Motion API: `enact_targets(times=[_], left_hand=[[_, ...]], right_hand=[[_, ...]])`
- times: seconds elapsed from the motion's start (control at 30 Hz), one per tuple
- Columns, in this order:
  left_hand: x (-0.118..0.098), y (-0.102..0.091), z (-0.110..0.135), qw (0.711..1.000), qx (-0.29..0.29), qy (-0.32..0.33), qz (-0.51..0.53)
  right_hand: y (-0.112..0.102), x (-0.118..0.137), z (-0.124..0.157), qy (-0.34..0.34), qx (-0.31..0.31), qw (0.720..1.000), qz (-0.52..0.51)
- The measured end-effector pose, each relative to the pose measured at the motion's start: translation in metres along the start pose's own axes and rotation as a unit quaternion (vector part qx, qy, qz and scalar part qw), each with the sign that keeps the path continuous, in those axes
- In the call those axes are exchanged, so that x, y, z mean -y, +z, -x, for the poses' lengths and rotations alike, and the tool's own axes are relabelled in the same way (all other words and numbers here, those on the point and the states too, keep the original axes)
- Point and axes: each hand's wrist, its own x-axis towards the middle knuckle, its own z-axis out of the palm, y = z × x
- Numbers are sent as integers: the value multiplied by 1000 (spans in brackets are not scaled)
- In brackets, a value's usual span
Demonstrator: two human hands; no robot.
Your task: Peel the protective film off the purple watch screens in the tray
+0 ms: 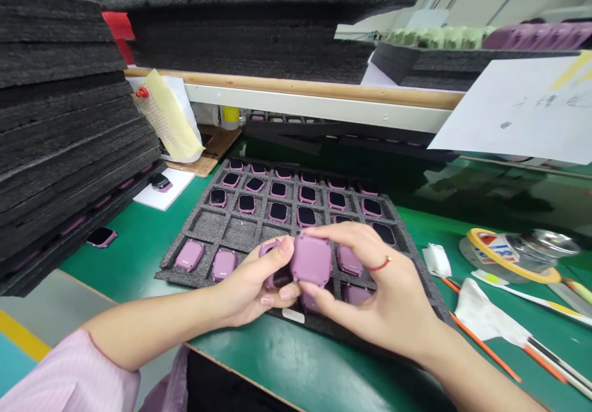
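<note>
My right hand (386, 285) pinches a purple smartwatch case (312, 259) by its edges, its plain back turned toward me. Just left of it, my left hand (252, 279) grips another purple smartwatch case (280, 278), which is partly covered by the fingers and shows a dark face. The two cases overlap in my view; whether they touch, I cannot tell. Below both hands lies a black foam tray (203, 222) with square compartments. Its back rows hold purple watch cases with dark screens up; in the front, several lie back up, such as the case (189, 255) at the left corner.
Tall stacks of black foam trays (55, 103) rise at the left, with more on the shelf (300, 97). A lone watch (102, 237) lies on the green table (134, 264). To the right are a glass jar (509, 255), a toothbrush (536, 298) and a white cloth (485, 313).
</note>
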Motion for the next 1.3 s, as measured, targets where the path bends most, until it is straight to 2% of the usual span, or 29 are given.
enact_targets(times=[0.1,0.2,0.33,0.4,0.47,0.53,0.67,0.73,0.83,0.93,1.03,1.17,1.23,1.3], left_hand=[[1,0,0,999,21,-22,-13],[4,-2,-2,994,32,-90,-48],[8,-6,-1,978,99,-145,-110],[8,-8,0,973,123,-140,-135],[6,-8,2,971,126,-122,-161],[4,-7,3,972,113,-109,-175],[4,-5,0,986,76,-103,-110],[5,-5,-2,992,59,-90,-61],[6,-7,-3,996,31,-74,-29],[6,-9,-2,997,23,-65,-17],[5,-9,-3,997,57,-46,4],[4,-6,-2,997,59,-46,19],[3,-6,-2,997,49,-52,23],[3,-6,-1,997,43,-57,33]], right_hand=[[-1,-15,-13,81,-26,996,5],[10,-27,-26,141,9,990,10],[43,-36,-29,107,103,986,69],[57,-42,-25,103,126,984,79],[61,-46,-22,105,134,982,76],[53,-44,-20,105,106,988,49],[17,-19,-20,95,-9,993,-76],[2,-4,-16,51,21,992,-115],[-3,10,-6,-13,78,992,-99],[3,12,0,-36,57,995,-72],[8,12,0,-46,20,997,-62],[7,12,-3,-21,-42,996,-79],[5,12,-4,29,-91,988,-120],[3,10,-3,93,-143,967,-187]])
